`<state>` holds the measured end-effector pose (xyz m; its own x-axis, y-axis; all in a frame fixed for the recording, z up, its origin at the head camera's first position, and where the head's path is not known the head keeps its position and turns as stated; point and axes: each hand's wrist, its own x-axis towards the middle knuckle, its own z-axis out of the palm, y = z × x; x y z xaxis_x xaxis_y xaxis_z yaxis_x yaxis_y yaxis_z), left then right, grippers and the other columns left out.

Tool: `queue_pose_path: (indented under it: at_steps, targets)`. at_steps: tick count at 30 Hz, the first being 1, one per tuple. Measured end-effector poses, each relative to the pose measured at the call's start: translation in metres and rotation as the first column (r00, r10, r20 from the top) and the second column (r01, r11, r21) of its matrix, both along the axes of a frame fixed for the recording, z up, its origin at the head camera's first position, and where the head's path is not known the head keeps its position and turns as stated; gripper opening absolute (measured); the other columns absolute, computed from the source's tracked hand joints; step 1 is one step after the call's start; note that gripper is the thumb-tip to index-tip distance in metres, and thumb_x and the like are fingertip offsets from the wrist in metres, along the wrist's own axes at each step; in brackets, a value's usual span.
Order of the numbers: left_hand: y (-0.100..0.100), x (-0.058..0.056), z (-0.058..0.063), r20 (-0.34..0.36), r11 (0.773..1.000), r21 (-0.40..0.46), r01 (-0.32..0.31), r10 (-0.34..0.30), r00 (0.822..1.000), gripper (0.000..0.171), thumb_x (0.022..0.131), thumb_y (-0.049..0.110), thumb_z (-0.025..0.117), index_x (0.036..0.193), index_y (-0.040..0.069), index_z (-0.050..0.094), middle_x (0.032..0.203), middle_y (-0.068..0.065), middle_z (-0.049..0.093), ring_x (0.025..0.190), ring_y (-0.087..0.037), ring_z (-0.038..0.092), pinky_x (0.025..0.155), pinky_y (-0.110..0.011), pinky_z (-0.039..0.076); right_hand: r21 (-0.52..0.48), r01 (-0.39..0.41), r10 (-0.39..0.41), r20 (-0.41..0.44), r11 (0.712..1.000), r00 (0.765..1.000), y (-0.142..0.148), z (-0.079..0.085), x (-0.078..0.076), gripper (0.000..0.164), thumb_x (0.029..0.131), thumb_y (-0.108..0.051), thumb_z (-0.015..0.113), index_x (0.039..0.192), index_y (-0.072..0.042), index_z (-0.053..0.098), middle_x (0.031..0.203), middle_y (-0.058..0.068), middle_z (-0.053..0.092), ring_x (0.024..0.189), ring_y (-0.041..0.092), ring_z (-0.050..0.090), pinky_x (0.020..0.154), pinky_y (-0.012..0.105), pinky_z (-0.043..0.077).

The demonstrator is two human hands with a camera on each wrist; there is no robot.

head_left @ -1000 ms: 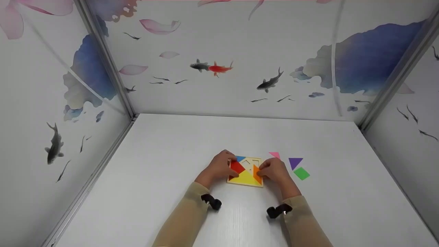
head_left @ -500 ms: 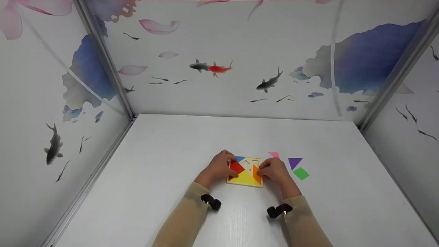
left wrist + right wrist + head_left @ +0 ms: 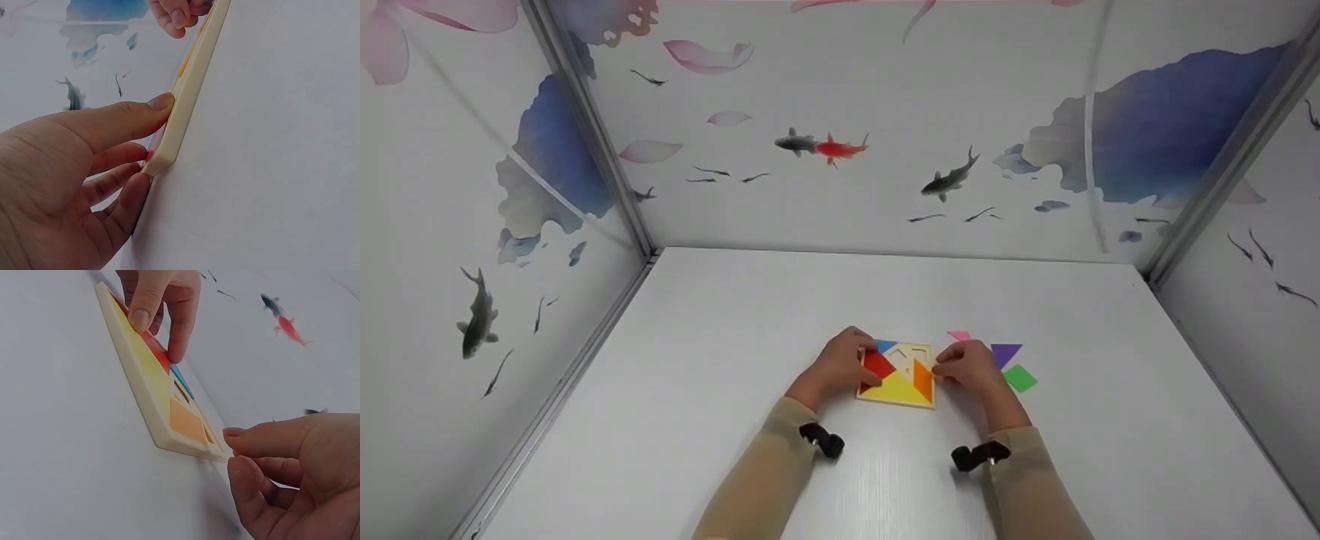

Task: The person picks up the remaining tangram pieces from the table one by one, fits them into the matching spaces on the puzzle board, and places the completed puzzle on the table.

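A pale wooden tangram tray (image 3: 894, 404) lies on the table with a red piece (image 3: 879, 364), a yellow triangle (image 3: 898, 390), an orange piece (image 3: 922, 381) and a blue piece (image 3: 886, 346) set in it. Bare recesses show at its far right part. My left hand (image 3: 838, 364) grips the tray's left side, the thumb (image 3: 160, 102) on top near the front rim and fingers at the side and far end. Just off the right rim is my right hand (image 3: 971, 367), fingers loosely bent, thumb and index fingertip close together with nothing seen between them.
Beyond and right of the right hand lie a pink piece (image 3: 959, 335), partly hidden by it, a purple triangle (image 3: 1006, 355) and a green square (image 3: 1020, 378). White printed walls (image 3: 840, 202) enclose the white table (image 3: 750, 300) at the back and sides.
My right hand has come off the orange piece and shifted slightly right, past the tray's rim. The left hand and the tray stay where they were.
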<state>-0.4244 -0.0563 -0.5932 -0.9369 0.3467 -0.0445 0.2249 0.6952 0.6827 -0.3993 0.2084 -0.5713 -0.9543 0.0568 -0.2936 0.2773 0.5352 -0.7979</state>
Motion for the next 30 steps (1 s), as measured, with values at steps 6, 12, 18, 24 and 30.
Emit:
queue_pose_path:
  at_steps: [6, 12, 18, 24, 30]
  targets:
    - [0.0, -0.002, -0.001, 0.0, 1.0, 0.0, -0.004, 0.004, 1.0, 0.064, 0.081, 0.031, 0.093, 0.139, 0.015, 0.071, 0.14, -0.001, 0.057, 0.124, -0.021, 0.058, 0.114, -0.038, 0.05, 0.006, 0.015, -0.015, -0.009, 1.0, 1.0, 0.006, 0.005, -0.001, 0.022, 0.096, -0.015, 0.078, 0.114, -0.004, 0.072, 0.106, 0.012, 0.069, 0.088, 0.023, 0.063, 0.078, 0.026, 0.058]
    - [0.001, -0.001, -0.002, 0.01, 1.0, 0.0, -0.011, 0.011, 1.0, 0.064, 0.081, 0.03, 0.093, 0.139, 0.016, 0.07, 0.142, -0.001, 0.056, 0.127, -0.021, 0.056, 0.116, -0.038, 0.049, 0.014, 0.045, -0.045, -0.031, 0.999, 0.998, 0.017, 0.015, -0.001, 0.027, 0.095, -0.014, 0.079, 0.118, -0.003, 0.07, 0.105, 0.012, 0.068, 0.084, 0.021, 0.063, 0.075, 0.023, 0.057]
    - [0.0, 0.0, -0.001, 0.0, 1.0, 0.011, 0.001, -0.001, 1.0, 0.063, 0.082, 0.03, 0.093, 0.139, 0.014, 0.071, 0.14, -0.002, 0.057, 0.125, -0.021, 0.057, 0.114, -0.038, 0.05, 0.088, 0.069, -0.06, -0.1, 0.994, 0.993, 0.031, 0.021, 0.002, 0.03, 0.093, -0.013, 0.079, 0.119, 0.0, 0.071, 0.104, 0.014, 0.071, 0.08, 0.021, 0.063, 0.071, 0.023, 0.055]
    - [-0.001, 0.001, 0.0, -0.022, 1.0, 0.017, 0.022, -0.022, 1.0, 0.062, 0.082, 0.03, 0.092, 0.137, 0.014, 0.071, 0.137, -0.001, 0.059, 0.124, -0.02, 0.058, 0.113, -0.036, 0.05, 0.153, 0.112, -0.082, -0.191, 0.982, 0.978, 0.04, 0.02, 0.003, 0.03, 0.092, -0.012, 0.08, 0.119, 0.0, 0.073, 0.114, 0.019, 0.068, 0.096, 0.027, 0.062, 0.084, 0.036, 0.057]
    - [-0.002, 0.001, 0.0, -0.023, 1.0, 0.022, 0.021, -0.021, 1.0, 0.061, 0.082, 0.031, 0.092, 0.137, 0.014, 0.072, 0.137, -0.001, 0.058, 0.124, -0.02, 0.058, 0.113, -0.037, 0.05, 0.19, 0.117, -0.065, -0.261, 0.975, 0.963, 0.052, 0.017, 0.004, 0.035, 0.091, -0.014, 0.08, 0.12, 0.003, 0.071, 0.121, 0.026, 0.068, 0.107, 0.038, 0.062, 0.094, 0.051, 0.054]
